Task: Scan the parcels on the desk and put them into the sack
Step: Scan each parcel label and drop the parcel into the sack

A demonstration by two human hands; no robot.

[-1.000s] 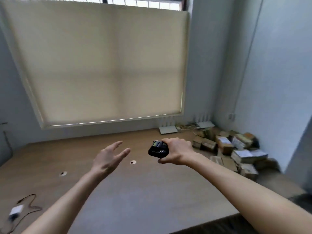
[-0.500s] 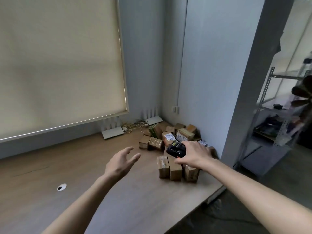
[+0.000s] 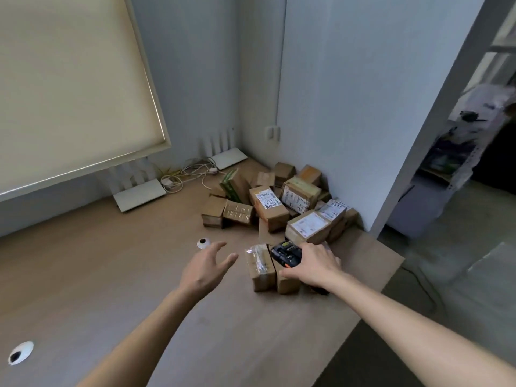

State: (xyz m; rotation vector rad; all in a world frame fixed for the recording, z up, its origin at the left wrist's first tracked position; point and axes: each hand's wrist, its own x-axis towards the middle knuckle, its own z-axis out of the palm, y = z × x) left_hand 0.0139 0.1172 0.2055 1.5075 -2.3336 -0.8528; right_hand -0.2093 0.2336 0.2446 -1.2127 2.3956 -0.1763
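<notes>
Desk (image 3: 117, 280): a brown wooden top running into the room's corner; everything below is placed relative to it.
Near grommet (image 3: 20, 352): a white-rimmed cable hole at the desk's near left edge.
Left hand (image 3: 205, 268): held over the middle of the desk, fingers straight and spread, holding nothing; it is just left of the nearest parcels and apart from them.
Right hand (image 3: 314, 265): over the desk's right side, fingers curled round a scanner.
Scanner (image 3: 286, 252): black with an orange trim, gripped in the right hand directly above the nearest parcels.
Nearest parcels (image 3: 261, 268): brown cartons standing side by side near the desk's right edge, between the two hands; the left one is wrapped in clear tape, and whether the scanner touches them cannot be told.
Far grommet (image 3: 203, 242): a second white-rimmed hole just beyond the left hand's fingertips.
Parcel pile (image 3: 279, 199): many small cartons heaped in the desk's far right corner against the wall, several with white labels facing up; it lies beyond both hands.
Routers (image 3: 139, 194): two flat white boxes with upright antennas at the desk's back edge, with tangled cables (image 3: 192, 170) between them.
Blind (image 3: 69, 85): a cream roller blind, lowered, above the desk's back left.
Sack: not seen.
</notes>
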